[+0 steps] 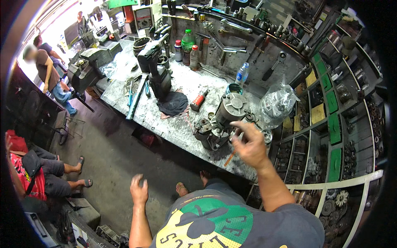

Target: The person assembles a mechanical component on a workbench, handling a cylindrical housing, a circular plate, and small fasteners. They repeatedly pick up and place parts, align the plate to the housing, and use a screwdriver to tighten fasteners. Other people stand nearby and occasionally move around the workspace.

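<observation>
My right hand [251, 145] hovers over the bench's right part. Its fingers are bent and apart, with nothing visible between them. Just beyond it stands a round metal motor housing [232, 108] with a ribbed end cap. Left of that hand lies a greasy cast metal part [213, 134], seemingly from a dismantled machine. My left hand [139, 189] hangs in the air over the floor, away from the bench. Its fingers are loosely bent, and no object shows in it. A thin orange-brown stick [229, 158] lies by the bench's front edge.
The workbench [182, 128] holds a red-and-black bottle [199, 100], a dark cloth [173, 104], a black power tool [155, 70] and a clear plastic bag [278, 101]. Shelves of parts [326, 124] line the right. One person sits at left [37, 173]; others are farther back.
</observation>
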{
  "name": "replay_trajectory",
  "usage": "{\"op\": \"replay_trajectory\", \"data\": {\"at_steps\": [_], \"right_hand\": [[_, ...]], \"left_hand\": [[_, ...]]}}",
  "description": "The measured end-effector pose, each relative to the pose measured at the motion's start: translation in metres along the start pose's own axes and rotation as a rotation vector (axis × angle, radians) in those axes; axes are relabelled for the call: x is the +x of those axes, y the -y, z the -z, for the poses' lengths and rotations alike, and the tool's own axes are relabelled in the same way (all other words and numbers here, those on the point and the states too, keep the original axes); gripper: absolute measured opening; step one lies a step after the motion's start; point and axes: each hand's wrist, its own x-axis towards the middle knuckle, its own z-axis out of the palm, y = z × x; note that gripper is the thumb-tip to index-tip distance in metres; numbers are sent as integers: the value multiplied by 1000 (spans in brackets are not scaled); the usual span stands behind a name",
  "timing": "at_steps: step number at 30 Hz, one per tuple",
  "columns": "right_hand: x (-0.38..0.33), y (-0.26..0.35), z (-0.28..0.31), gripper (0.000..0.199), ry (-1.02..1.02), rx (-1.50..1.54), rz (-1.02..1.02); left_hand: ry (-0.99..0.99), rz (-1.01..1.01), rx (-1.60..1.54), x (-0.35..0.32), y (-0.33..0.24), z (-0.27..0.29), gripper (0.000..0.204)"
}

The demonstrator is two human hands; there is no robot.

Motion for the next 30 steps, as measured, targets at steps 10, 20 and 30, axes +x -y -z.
{"op": "replay_trajectory", "data": {"at_steps": [10, 20, 30], "right_hand": [[18, -23, -46, 36, 30, -80, 188], [19, -47, -44, 51, 115, 120, 230], [-19, -182, 2, 25, 208, 208, 63]], "left_hand": [[-111, -953, -111, 123, -334, -24, 41], [-200, -669, -93, 95, -332, -53, 17], [-223, -614, -19, 87, -335, -54, 18]]}}
